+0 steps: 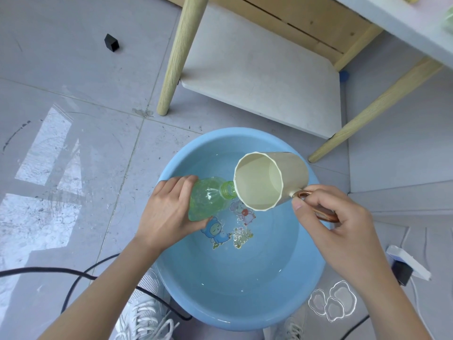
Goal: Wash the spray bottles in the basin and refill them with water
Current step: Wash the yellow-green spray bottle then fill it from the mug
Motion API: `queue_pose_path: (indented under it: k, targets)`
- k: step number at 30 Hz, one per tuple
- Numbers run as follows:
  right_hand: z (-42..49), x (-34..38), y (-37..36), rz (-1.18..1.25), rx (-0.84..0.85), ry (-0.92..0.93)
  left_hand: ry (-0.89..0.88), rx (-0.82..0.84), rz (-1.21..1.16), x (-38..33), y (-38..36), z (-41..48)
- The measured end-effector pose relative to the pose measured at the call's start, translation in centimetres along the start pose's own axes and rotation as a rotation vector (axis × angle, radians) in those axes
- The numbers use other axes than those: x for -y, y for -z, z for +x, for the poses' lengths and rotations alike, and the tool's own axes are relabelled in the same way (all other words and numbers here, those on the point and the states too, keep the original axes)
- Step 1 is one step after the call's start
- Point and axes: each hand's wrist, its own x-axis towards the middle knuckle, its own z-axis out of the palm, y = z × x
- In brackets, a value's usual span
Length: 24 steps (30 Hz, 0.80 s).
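A blue basin (289, 305) holding shallow water sits on the floor below me. My left hand (169, 209) grips a green translucent bottle (208, 197) with no cap or spray head, tilted over the basin with its open neck pointing right. My right hand (335, 217) holds a cream cup (264, 180) by its copper-coloured handle (321, 212). The cup is tipped on its side, its rim just beside the bottle's neck. The cup's inside looks empty.
A wooden table with pale legs (176, 55) and a white lower shelf (264, 77) stands just behind the basin. Black cables (73, 273) run across the grey tiled floor at the left. A white and black device (407, 263) lies at the right. My white shoes (147, 312) are near the basin's front.
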Motion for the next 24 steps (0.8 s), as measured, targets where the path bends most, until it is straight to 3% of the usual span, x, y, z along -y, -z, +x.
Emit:
queue_pose_path:
  k: [24]
  targets:
    - [0.15,0.5,-0.15,-0.082,-0.022,0.061,0.003,0.01,0.007,0.04,-0.05,-0.01]
